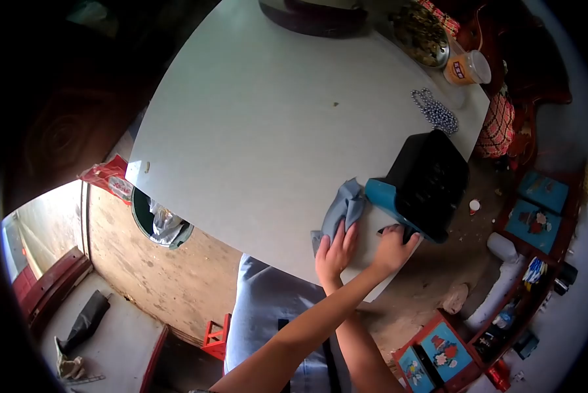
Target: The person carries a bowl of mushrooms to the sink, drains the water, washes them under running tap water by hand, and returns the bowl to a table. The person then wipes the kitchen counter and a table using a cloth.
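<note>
My arms cross, the left forearm over the right. My left hand is closed around the handle of a black box-shaped basket with a teal front. The basket is tilted at the table's right edge, and its inside cannot be made out. A grey cloth lies crumpled on the white table, just left of the teal front. My right hand grips the cloth's near part against the tabletop, its fingers bent over the fabric.
Beyond the basket lie a silver bead string, a plastic tub and a tray of dark brown pieces. A dark rounded object sits at the far edge. Below on the left stands a green bin; painted cabinets line the right.
</note>
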A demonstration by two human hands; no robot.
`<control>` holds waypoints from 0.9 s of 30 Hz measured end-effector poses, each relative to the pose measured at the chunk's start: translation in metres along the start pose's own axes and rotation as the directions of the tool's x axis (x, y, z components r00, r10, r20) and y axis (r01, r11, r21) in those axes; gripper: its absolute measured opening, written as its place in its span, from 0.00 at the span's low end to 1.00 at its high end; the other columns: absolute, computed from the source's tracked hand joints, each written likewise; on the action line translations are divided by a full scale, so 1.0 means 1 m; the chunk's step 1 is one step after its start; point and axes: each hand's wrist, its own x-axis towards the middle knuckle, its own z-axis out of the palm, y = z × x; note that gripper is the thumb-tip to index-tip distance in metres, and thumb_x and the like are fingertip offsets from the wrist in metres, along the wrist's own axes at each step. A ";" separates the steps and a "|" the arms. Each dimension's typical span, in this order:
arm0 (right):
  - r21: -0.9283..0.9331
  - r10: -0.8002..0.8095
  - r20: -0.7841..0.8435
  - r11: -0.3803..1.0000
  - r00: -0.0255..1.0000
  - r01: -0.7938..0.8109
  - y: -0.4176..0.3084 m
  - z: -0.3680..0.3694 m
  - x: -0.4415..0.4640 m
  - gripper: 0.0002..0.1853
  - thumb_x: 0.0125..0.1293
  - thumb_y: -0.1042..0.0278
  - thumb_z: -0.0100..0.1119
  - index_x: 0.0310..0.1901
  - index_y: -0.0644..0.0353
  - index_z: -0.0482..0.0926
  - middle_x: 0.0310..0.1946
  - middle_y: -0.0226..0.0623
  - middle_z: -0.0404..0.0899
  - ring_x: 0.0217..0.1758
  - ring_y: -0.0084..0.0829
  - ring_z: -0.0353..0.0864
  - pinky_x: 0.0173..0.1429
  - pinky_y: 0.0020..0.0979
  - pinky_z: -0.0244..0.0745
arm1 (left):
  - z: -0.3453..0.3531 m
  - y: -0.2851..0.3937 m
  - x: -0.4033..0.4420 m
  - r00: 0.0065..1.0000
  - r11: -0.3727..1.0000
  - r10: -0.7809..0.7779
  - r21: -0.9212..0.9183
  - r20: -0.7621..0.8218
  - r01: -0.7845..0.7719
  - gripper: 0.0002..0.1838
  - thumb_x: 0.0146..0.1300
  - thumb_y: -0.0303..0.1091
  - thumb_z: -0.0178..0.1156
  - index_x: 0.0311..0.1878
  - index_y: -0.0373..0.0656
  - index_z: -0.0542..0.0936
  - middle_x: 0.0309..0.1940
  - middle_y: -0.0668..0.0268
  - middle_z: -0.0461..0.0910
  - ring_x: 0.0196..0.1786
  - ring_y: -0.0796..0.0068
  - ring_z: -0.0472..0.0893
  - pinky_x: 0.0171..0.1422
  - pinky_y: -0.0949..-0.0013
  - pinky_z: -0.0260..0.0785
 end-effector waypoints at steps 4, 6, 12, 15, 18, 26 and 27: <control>-0.021 0.028 0.022 0.999 0.999 -0.027 -0.026 0.004 0.043 0.29 0.59 0.60 0.49 0.61 0.65 0.61 0.63 0.58 0.52 0.63 0.56 0.55 0.66 0.48 0.50 | -0.027 0.006 -0.028 0.972 0.981 0.126 -0.124 -0.196 -0.152 0.18 0.54 0.36 0.56 0.44 0.33 0.71 0.43 0.49 0.72 0.49 0.49 0.69 0.56 0.56 0.61; -0.044 0.106 -0.033 0.993 0.994 -0.107 -0.043 0.015 0.069 0.30 0.59 0.60 0.49 0.61 0.64 0.59 0.63 0.59 0.52 0.63 0.56 0.56 0.65 0.46 0.51 | -0.075 0.017 -0.049 0.938 0.947 0.294 -0.078 -0.185 -0.312 0.18 0.51 0.29 0.55 0.46 0.37 0.69 0.45 0.53 0.71 0.51 0.51 0.68 0.58 0.59 0.60; -0.124 0.165 -0.236 0.972 0.958 -0.198 -0.062 0.035 0.164 0.30 0.60 0.56 0.48 0.62 0.60 0.60 0.63 0.54 0.55 0.62 0.52 0.60 0.64 0.44 0.55 | -0.192 0.023 -0.080 0.929 0.922 0.193 -0.264 -0.315 -0.282 0.15 0.49 0.19 0.51 0.43 0.38 0.72 0.44 0.56 0.72 0.51 0.60 0.71 0.58 0.66 0.60; -0.125 0.031 -0.249 0.990 0.968 -0.064 -0.087 0.052 0.221 0.27 0.60 0.57 0.48 0.60 0.59 0.64 0.62 0.50 0.58 0.62 0.49 0.61 0.65 0.43 0.55 | -0.245 0.015 -0.097 0.889 0.913 0.081 -0.325 -0.450 -0.248 0.14 0.48 0.18 0.47 0.41 0.36 0.71 0.44 0.58 0.71 0.52 0.66 0.71 0.59 0.67 0.59; -0.153 -0.240 -0.186 0.965 0.953 0.213 -0.139 0.076 0.233 0.25 0.59 0.57 0.50 0.57 0.58 0.68 0.61 0.44 0.61 0.62 0.46 0.62 0.66 0.41 0.55 | -0.284 -0.020 -0.106 0.796 0.888 0.023 -0.354 -0.604 -0.294 0.13 0.52 0.19 0.44 0.42 0.35 0.70 0.44 0.60 0.69 0.49 0.69 0.69 0.59 0.68 0.59; 0.410 -0.651 0.106 0.718 0.752 0.563 -0.307 0.119 0.091 0.18 0.56 0.60 0.53 0.44 0.63 0.76 0.61 0.44 0.62 0.64 0.43 0.60 0.66 0.49 0.51 | -0.356 -0.090 -0.129 0.366 0.925 -0.236 -0.324 -0.900 -0.200 0.10 0.63 0.24 0.43 0.46 0.38 0.69 0.44 0.62 0.69 0.46 0.74 0.70 0.53 0.71 0.62; 0.488 -0.657 0.117 0.691 0.745 0.533 -0.318 0.120 0.078 0.18 0.57 0.60 0.53 0.45 0.63 0.76 0.60 0.44 0.63 0.64 0.42 0.61 0.66 0.50 0.51 | -0.364 -0.100 -0.131 0.341 0.927 -0.243 -0.322 -0.908 -0.195 0.10 0.63 0.24 0.43 0.46 0.38 0.69 0.44 0.62 0.69 0.46 0.74 0.70 0.53 0.71 0.62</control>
